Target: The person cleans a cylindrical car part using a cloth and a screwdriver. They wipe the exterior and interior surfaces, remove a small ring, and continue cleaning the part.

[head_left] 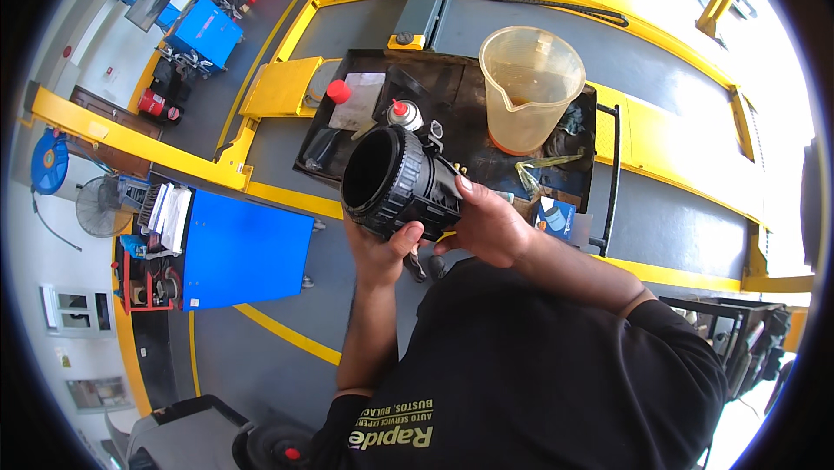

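Black ribbed housing, both hands' fingers clamped, seemingly mouth up-left.

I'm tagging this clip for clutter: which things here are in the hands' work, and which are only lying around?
In hand:
- black ribbed cylindrical housing, gripped by left hand and right hand

Lying about:
- clear plastic measuring jug
- spray can with red nozzle
- red cap
- small blue box
- black tray
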The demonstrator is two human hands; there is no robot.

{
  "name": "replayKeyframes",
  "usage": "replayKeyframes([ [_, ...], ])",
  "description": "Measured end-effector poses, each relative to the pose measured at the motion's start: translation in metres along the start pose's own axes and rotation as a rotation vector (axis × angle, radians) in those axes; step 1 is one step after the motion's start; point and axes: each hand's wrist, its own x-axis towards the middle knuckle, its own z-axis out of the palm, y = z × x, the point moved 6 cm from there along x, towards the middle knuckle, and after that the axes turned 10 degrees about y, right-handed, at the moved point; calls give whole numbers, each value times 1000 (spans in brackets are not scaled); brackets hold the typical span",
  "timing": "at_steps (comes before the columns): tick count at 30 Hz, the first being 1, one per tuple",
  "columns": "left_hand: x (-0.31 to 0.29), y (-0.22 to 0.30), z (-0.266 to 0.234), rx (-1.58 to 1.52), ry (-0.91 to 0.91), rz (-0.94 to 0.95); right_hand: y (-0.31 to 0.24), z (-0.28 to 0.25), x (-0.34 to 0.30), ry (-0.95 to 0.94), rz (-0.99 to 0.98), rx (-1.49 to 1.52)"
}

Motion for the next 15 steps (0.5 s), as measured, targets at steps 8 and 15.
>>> replayKeyframes([
  [8,10,10,19,-30,-22,184,-75,22,-49,318,-1418,-1188],
  [15,-7,-28,-11,72,-45,-165,-47,37,-33,326,-1224,-1419],
])
